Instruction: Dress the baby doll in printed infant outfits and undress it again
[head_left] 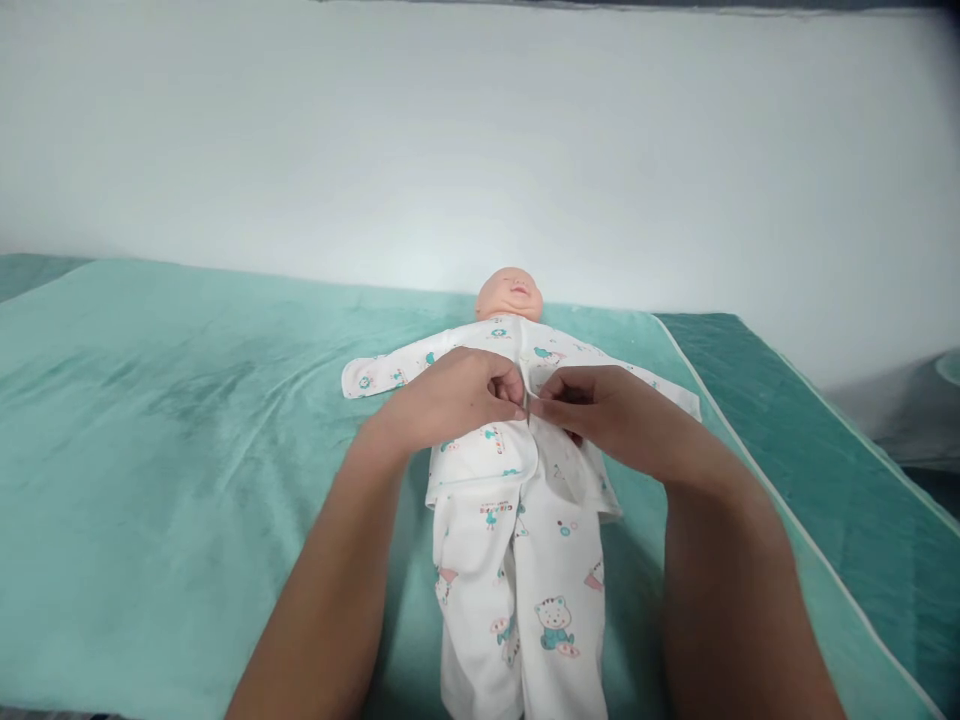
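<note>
A baby doll (510,293) lies on its back, its head toward the wall. It wears a white printed shirt (480,460) with both sleeves spread wide, and white trousers (559,560) with animal prints. My left hand (469,390) pinches one edge of the shirt's front opening at the middle of the chest. Close beside it, my right hand (589,405) pinches the other edge. The fingertips of both hands nearly meet at the opening. Below them the front edges of the shirt hang loose. Any fastener between the fingers is hidden.
A light green blanket (187,450) lies under the doll, with soft wrinkles at the left. Darker green cloth (825,440) shows beyond its white-trimmed right edge. Behind stands a white wall (375,140). A blurred greyish object (926,410) is at the far right.
</note>
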